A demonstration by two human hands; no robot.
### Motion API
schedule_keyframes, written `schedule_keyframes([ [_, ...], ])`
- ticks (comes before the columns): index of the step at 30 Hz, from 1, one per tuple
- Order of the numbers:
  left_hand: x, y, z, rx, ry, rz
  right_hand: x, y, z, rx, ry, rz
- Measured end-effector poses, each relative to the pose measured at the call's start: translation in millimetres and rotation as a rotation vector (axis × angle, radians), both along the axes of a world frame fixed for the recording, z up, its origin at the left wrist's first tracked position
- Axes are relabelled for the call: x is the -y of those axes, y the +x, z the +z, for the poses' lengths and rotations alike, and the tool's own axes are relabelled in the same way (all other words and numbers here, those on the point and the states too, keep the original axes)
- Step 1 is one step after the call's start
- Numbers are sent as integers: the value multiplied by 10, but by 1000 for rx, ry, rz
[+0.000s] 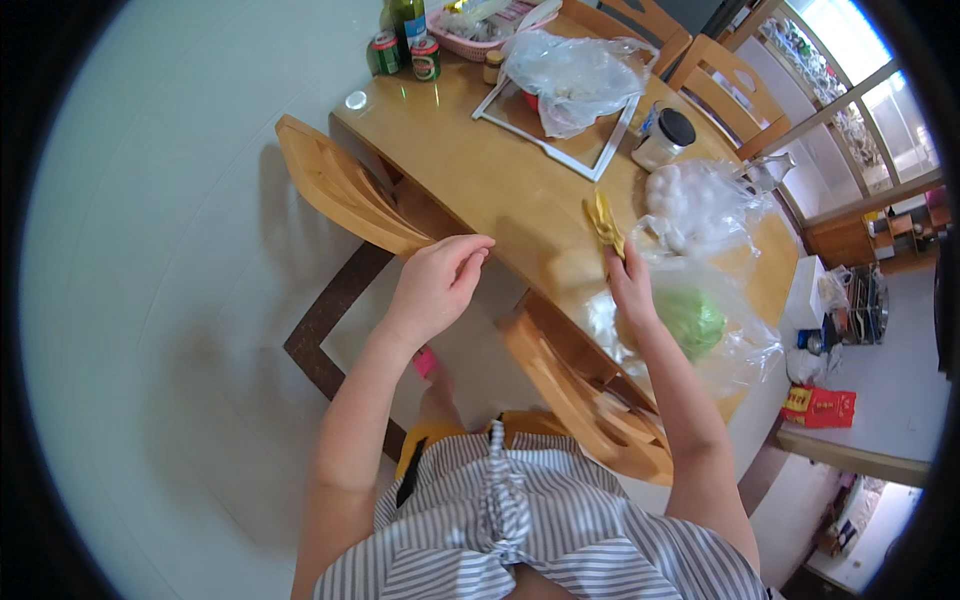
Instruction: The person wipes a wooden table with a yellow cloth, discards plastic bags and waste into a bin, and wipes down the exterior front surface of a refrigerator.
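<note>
My right hand (632, 291) is closed around a shiny gold-coloured object (604, 222), perhaps a hand tool, whose exact kind is not clear. It is over the wooden dining table (442, 161), its far end pointing toward the table's back. Beneath and beside my right forearm lies a pale green round vegetable, possibly a cabbage (688, 322), in a clear plastic bag (750, 356). Over the table's near edge, beside a wooden chair back, my left hand (442, 281) has its fingers curled together; nothing shows in it.
On the table are a white-framed panel (538, 149) under a plastic bag (577, 71), a black-lidded jar (660, 142), a bag of white round items (694, 199), drink cans (425, 60), a green bottle (409, 22) and a pink basket (469, 46). Wooden chairs (330, 187) stand along the near side.
</note>
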State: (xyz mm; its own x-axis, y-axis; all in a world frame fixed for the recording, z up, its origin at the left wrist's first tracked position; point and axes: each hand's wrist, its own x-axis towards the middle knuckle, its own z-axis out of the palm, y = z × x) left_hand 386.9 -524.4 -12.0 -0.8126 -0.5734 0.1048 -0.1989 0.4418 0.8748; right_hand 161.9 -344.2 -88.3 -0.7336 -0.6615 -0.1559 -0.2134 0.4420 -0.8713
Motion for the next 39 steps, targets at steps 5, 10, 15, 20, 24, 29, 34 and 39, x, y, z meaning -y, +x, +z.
schedule_keyframes([
  [5, 744, 95, -143, 54, -425, -283, 391, -163, -881, -618, 795, 232],
  [10, 1440, 123, -192, 72, -506, -337, 548, -128, -896, -708, 735, 226],
  [15, 2094, -136, -223, 168, -518, -418, 953, -111, -1199, -747, 748, -135],
  [20, 2643, -301, -243, 346, -474, -465, 1947, 139, -1001, -671, 782, -37],
  [24, 2978, -427, -382, 441, -447, -461, 2877, 430, -985, -742, 594, 92],
  [29, 3403, -398, -512, 493, -449, -450, 3789, 560, -1071, -809, 345, 170],
  [34, 3680, -305, -559, 486, -318, -438, 4483, 112, -1192, -732, 325, -41],
  [39, 3746, -280, -493, 509, -460, -569, 4807, -378, -1182, -723, 539, -201],
])
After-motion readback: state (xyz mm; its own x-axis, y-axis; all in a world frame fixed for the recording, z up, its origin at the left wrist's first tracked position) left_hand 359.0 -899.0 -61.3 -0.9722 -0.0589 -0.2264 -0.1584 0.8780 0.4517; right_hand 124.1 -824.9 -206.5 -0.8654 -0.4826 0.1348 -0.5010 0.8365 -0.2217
